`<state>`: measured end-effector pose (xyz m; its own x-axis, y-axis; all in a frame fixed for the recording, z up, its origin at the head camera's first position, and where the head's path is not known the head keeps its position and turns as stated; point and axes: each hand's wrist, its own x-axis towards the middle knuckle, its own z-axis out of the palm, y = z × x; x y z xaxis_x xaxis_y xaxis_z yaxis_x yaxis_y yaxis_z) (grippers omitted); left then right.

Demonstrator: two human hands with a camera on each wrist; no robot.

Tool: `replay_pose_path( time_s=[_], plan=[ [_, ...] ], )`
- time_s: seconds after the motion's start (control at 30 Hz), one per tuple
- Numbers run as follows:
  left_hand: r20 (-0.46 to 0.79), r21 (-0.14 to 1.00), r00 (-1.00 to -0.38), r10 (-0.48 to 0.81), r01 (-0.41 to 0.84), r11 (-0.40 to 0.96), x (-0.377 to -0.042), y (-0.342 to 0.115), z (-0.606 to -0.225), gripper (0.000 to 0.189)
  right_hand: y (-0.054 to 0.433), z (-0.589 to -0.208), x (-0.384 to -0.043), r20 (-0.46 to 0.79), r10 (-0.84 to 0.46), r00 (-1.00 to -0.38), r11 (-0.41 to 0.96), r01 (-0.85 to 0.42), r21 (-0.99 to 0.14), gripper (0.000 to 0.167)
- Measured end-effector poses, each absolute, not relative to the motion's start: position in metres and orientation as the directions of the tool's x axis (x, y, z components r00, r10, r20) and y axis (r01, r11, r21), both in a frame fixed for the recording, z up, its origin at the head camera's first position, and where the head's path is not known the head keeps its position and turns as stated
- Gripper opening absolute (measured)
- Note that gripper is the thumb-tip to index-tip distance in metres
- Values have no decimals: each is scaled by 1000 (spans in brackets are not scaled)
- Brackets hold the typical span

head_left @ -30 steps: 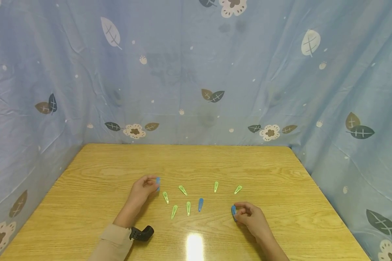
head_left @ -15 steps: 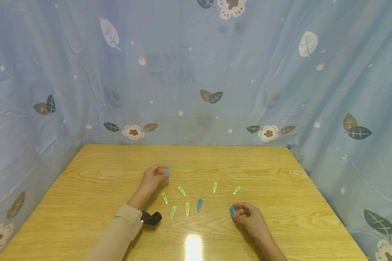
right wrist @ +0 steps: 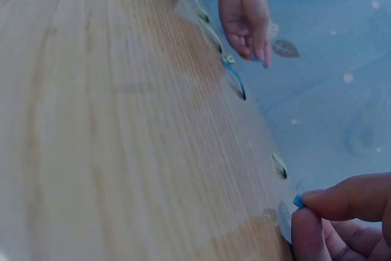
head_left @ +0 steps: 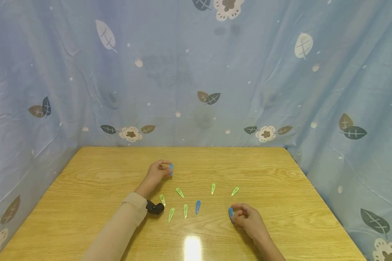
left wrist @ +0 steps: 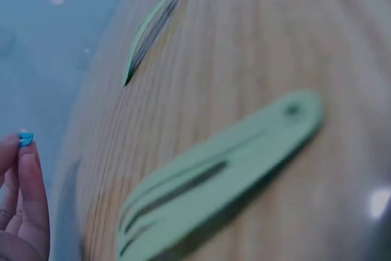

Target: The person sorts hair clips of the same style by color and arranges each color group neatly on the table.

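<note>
My left hand (head_left: pixel 156 173) pinches a blue snap hair clip (head_left: pixel 171 169) between thumb and fingers, over the far part of the table. In the left wrist view the tip of that blue clip (left wrist: pixel 25 139) shows above the fingertips. On the right, my right hand (head_left: pixel 250 222) pinches another blue hair clip (head_left: pixel 231 213) at its side, close over the tabletop. Its end (right wrist: pixel 298 201) pokes out between thumb and finger in the right wrist view. A third blue clip (head_left: pixel 197 207) lies between the hands, with a green clip (head_left: pixel 185 211) beside it.
More green clips lie spread about: one (head_left: pixel 179 192) nearer the left hand, one (head_left: pixel 213 189) farther back, one (head_left: pixel 235 191) beyond the right hand. A black wrist camera (head_left: pixel 155 208) partly overlaps another green clip (head_left: pixel 162 200). Blue patterned curtain (head_left: pixel 196 72) encloses the wooden table (head_left: pixel 264 166).
The left hand has moved right and farther from me, carrying its blue clip. The right hand holds its clip in nearly the same place. The head view has shifted slightly.
</note>
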<state>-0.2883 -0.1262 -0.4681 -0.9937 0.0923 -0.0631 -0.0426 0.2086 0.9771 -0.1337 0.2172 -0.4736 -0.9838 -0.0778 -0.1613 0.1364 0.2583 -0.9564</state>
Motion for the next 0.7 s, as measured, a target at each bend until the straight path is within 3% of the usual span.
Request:
replay_pose_path(
  time_s=[0.7],
  plan=[
    [-108,916,-986,128,-48,398,-315,-120,-469,30,217,-475,-134,-159,-89,-983,248,133,-960,44]
  ],
)
